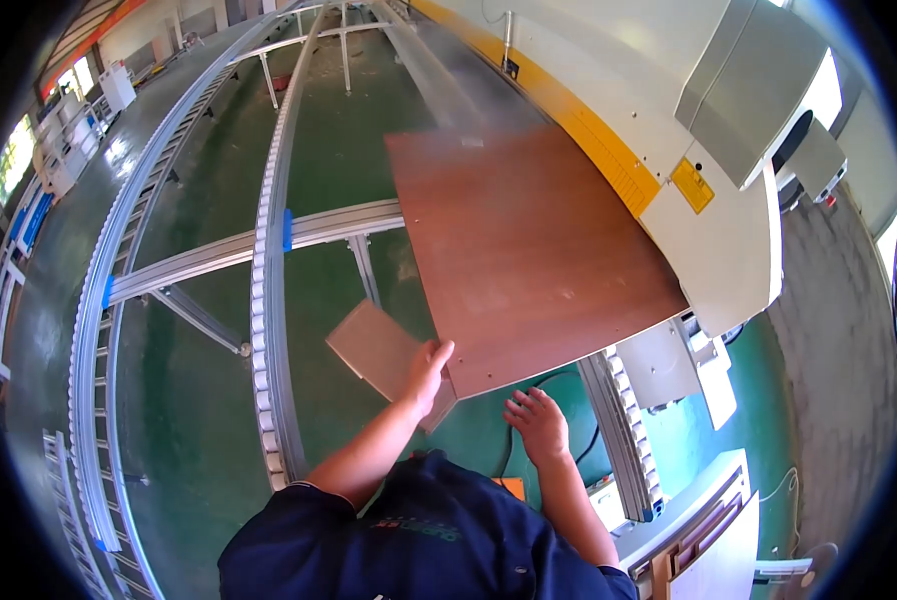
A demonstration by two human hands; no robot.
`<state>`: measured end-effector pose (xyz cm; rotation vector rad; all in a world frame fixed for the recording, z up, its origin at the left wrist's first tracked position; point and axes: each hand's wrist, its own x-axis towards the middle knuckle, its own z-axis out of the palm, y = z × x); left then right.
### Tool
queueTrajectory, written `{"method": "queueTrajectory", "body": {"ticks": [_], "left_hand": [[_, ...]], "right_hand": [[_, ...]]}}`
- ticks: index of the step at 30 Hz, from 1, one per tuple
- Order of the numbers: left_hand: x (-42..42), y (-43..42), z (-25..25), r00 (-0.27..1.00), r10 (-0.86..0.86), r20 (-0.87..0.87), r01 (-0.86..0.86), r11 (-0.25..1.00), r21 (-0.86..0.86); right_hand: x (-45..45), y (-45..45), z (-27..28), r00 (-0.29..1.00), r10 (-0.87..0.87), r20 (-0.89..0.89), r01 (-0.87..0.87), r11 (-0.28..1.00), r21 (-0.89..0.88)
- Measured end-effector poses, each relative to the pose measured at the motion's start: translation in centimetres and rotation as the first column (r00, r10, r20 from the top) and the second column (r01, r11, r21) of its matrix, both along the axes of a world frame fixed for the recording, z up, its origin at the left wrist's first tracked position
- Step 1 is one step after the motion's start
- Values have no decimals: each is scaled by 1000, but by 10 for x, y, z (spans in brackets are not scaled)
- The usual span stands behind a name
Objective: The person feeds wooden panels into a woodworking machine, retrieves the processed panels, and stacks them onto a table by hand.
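A large reddish-brown panel (539, 260) lies flat on the machine's side, its near edge facing me. My left hand (428, 378) is at the panel's near left corner, with the thumb by the edge and the fingers on a smaller light-brown board (374, 345) that sits lower, partly beneath the hand. My right hand (541, 418) hovers just off the panel's near edge, its fingers apart and nothing in it.
A white and yellow machine (729, 235) runs along the right. Roller rails (269, 300) and a metal crossbar (189, 258) stand on the left. A short roller rail (624, 430) is near my right arm, with stacked boards (704, 540) at the lower right.
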<state>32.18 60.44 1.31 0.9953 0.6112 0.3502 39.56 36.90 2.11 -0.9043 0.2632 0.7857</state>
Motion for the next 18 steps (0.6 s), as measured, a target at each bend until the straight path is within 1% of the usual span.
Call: {"method": "queueTrajectory", "body": {"ticks": [2, 3, 4, 5, 6, 8, 9, 12, 16, 18], "left_hand": [[-13, -17, -4, 1000, -20, 0, 20, 999, 29], [-19, -24, -3, 998, -44, 43, 43, 999, 25], [-27, -32, 6, 996, -77, 37, 77, 997, -1], [-35, -40, 16, 993, -111, 31, 112, 993, -27], [-42, -46, 20, 989, -147, 26, 148, 988, -52], [-56, -61, 13, 979, -204, 7, 204, 978, -37], [-63, -69, 12, 976, -220, 4, 220, 975, -44], [-81, -94, 13, 965, -262, 11, 262, 962, -73], [-108, -128, 25, 947, -320, 28, 321, 937, -142], [-121, -143, 24, 930, -367, 32, 368, 921, -131]], "right_hand": [[-13, -8, 0, 1000, -16, -18, 17, 998, 54], [-18, -12, 0, 1000, -15, -11, 16, 996, 89], [-24, -15, 3, 1000, -17, -2, 17, 992, 125], [-30, -18, 8, 998, -55, -29, 59, 989, 134], [-34, -23, 6, 998, -57, -21, 60, 990, 131], [-44, -37, 2, 998, -65, -4, 65, 990, 127], [-54, -38, 21, 993, -115, 7, 114, 990, 82], [-76, -64, 27, 989, -141, 45, 141, 990, 1], [-106, -103, 35, 984, -160, 75, 162, 986, -29], [-121, -122, 33, 982, -171, 85, 175, 984, -35]]}}
